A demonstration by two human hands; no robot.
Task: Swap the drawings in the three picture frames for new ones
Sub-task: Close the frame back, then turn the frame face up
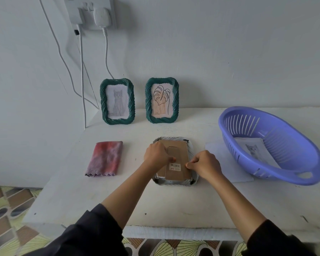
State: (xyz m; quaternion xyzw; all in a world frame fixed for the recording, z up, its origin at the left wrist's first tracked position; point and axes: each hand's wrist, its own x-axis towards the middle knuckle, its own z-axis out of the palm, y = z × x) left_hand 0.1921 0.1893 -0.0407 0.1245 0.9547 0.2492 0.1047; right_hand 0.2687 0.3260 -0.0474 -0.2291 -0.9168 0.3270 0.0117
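Observation:
A picture frame point(174, 182) lies face down in the middle of the white table, its brown cardboard backing point(177, 154) with a barcode sticker facing up. My left hand point(156, 154) rests on the backing's left side with fingers curled, thumb tip on the cardboard. My right hand point(204, 164) pinches at the backing's right edge. Two green frames stand against the wall: one with a cat drawing point(117, 101), one with a leaf drawing point(162, 100). A cat drawing point(253, 148) lies in the purple basket point(284, 169).
A folded red-purple cloth point(105, 158) lies left of the flat frame. A white sheet of paper point(220, 154) lies partly under the basket. White cables point(81, 80) hang from a wall socket behind the left frame. The table point(155, 209) front edge is near me.

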